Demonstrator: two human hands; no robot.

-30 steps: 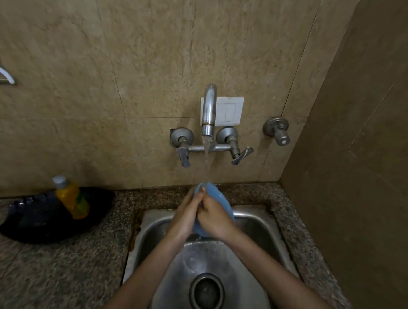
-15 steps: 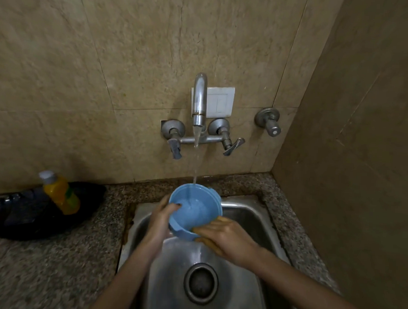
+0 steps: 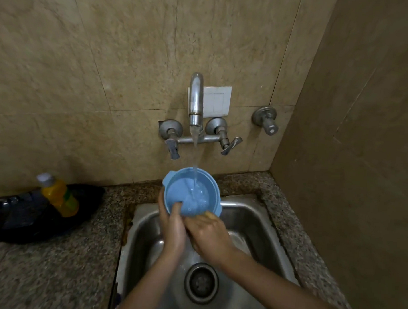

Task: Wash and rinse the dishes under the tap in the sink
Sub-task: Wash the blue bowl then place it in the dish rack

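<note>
A light blue plastic bowl (image 3: 192, 193) is held over the steel sink (image 3: 254, 216), its mouth tilted toward me. Water runs from the wall tap (image 3: 195, 101) straight into it. My left hand (image 3: 173, 232) grips the bowl's near left rim, thumb inside. My right hand (image 3: 209, 237) is against the bowl's near outer side, below the rim. It holds a yellowish scrubber (image 3: 209, 215), of which only a small tip shows.
A yellow bottle (image 3: 58, 195) stands on a black tray or bag (image 3: 22, 219) on the granite counter at left. The sink drain (image 3: 201, 282) lies below my wrists. A side wall (image 3: 348, 159) closes the right.
The bowl has turned from edge-on between both hands to mouth-up under the stream. My right hand has slid from the bowl's face to its near underside.
</note>
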